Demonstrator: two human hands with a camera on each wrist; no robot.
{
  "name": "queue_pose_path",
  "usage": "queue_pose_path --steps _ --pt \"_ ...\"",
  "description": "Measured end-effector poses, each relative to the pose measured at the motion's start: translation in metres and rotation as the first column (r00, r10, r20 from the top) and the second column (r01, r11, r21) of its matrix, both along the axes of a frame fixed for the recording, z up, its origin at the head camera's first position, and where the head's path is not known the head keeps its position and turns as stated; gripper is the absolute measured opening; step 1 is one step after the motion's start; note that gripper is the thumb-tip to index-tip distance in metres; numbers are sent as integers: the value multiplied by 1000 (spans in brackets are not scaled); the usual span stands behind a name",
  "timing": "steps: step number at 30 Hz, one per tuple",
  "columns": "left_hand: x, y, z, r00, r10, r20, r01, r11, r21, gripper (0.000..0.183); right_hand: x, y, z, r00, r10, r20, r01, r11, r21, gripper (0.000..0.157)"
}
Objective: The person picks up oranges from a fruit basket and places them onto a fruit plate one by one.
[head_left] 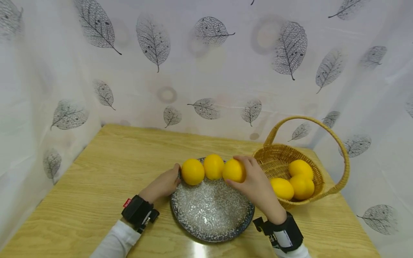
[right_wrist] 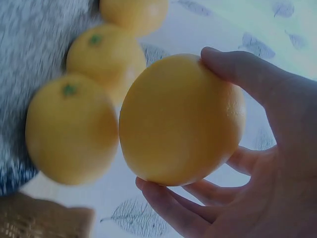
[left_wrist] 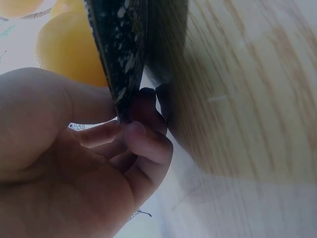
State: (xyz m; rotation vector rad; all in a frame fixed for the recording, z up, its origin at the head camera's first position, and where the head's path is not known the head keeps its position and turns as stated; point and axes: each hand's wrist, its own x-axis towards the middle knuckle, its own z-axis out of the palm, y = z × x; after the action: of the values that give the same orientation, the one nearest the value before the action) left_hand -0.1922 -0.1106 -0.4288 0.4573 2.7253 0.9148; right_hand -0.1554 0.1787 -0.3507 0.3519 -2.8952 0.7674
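A round speckled grey plate point(head_left: 211, 211) with a dark rim lies on the table. My left hand point(head_left: 164, 183) pinches its left rim, thumb above and curled fingers underneath, as the left wrist view shows. My right hand point(head_left: 258, 186) holds an orange point(right_wrist: 181, 119) between thumb and fingertips over the plate's far right part. On the far side of the plate sit a left orange point(head_left: 193, 172) and a middle orange point(head_left: 213, 166). In the right wrist view, three others line up beside the held one, the nearest orange point(right_wrist: 72, 129) showing a green stem mark.
A wicker basket point(head_left: 266, 163) with a tall arched handle point(head_left: 343, 154) stands right of the plate, close to my right forearm. Three yellow-orange fruits point(head_left: 301, 186) lie in it. Behind the wooden table point(head_left: 129, 150) hangs a white curtain point(head_left: 180, 82) printed with leaves.
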Motion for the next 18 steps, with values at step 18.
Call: queue_pose_path --steps 18 --pt "-3 0 -1 1000 -17 -19 17 1000 -9 31 22 -53 -16 990 136 -24 -136 991 5 73"
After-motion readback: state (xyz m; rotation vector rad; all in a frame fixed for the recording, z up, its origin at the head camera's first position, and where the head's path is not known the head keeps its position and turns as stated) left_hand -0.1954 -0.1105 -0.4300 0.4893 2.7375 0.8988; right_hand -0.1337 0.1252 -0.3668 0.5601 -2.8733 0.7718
